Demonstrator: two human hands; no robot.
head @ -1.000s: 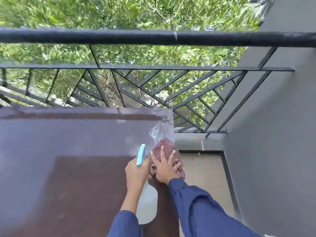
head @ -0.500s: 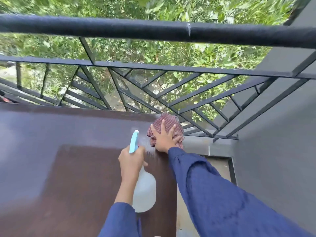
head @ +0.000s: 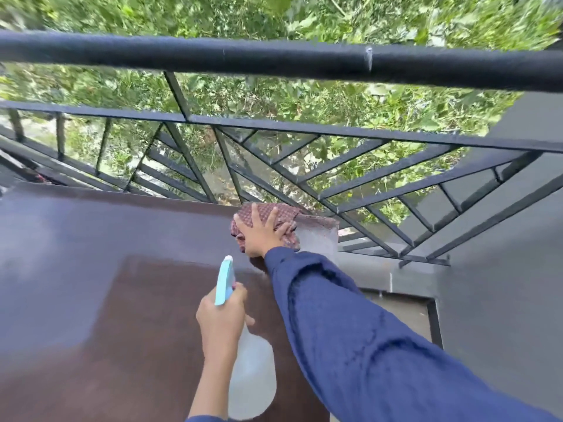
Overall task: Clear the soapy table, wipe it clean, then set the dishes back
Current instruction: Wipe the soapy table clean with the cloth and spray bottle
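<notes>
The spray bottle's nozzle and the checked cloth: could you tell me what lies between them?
Only bare wet tabletop between spray bottle and checked cloth, in the head view.

The table (head: 91, 269) is dark brown, smooth and glossy, with a pale wet film at its far right corner. The cloth (head: 283, 214) is woven, red-checked and crumpled. The bottle (head: 253, 379) is milky translucent plastic (its trigger head opaque light blue). The railing (head: 274, 60) is black-painted metal, faintly rough. The wall (head: 502, 300) is matt grey.
</notes>
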